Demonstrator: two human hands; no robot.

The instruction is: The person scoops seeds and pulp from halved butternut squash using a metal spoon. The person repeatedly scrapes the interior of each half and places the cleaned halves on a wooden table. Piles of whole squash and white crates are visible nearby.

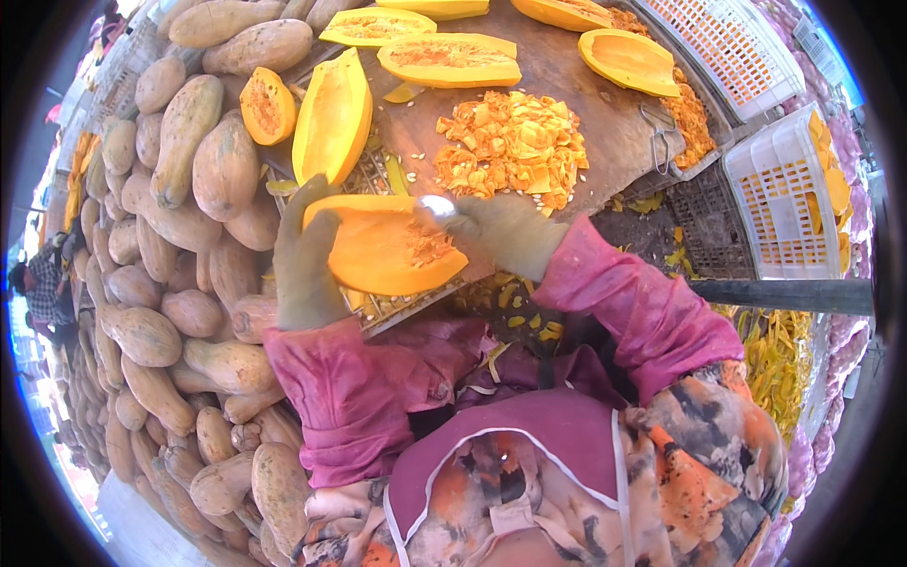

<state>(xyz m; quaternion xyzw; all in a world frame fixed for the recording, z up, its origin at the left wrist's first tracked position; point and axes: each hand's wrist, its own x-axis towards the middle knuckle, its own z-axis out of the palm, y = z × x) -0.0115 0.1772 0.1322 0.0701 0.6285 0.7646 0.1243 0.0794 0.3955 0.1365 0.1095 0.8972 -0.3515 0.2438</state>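
Note:
My left hand [308, 255], in a greenish glove, grips the left end of a peeled pumpkin half [382, 262] whose hollow faces up. Stringy pulp remains near its right end. My right hand [506, 230], gloved too, is closed around a shiny metal scraping tool [436, 207], probably a spoon, at the upper right edge of that half; its handle is hidden. Just beyond the hands lies a heap of orange pulp and seeds [514, 149] on a worn board [602, 135]. More peeled halves, among them an upright-lying hollowed one [333, 117] and a seeded one [450, 59], lie around the board.
Unpeeled pumpkins [227, 166] are piled high on the left. At right stand a white plastic crate of pumpkin pieces [786, 205], another white crate [730, 49] and a heap of yellow peelings [776, 361]. A dark bar [786, 296] juts in from the right. A person [46, 287] is at far left.

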